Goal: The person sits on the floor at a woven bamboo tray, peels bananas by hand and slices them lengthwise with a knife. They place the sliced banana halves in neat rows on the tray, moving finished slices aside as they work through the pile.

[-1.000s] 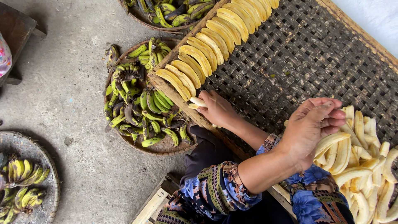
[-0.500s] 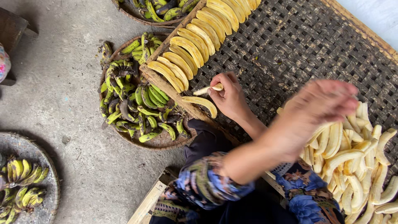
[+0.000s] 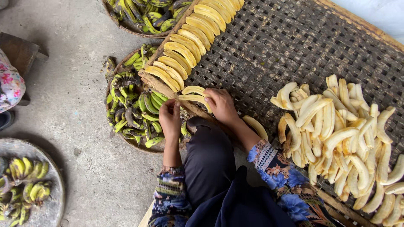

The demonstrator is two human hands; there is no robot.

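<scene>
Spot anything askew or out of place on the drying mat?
One peeled banana lies alone by the right hand's forearm, apart from the neat row along the woven mat's edge and the loose pile. Nothing spilled or damaged.

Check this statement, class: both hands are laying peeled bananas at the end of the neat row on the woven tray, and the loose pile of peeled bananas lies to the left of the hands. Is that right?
Not quite. The head view shows the loose pile of peeled bananas to the right of the hands, not the left. The rest stands: the left hand and right hand are laying peeled bananas at the end of the neat row on the woven tray.
</scene>
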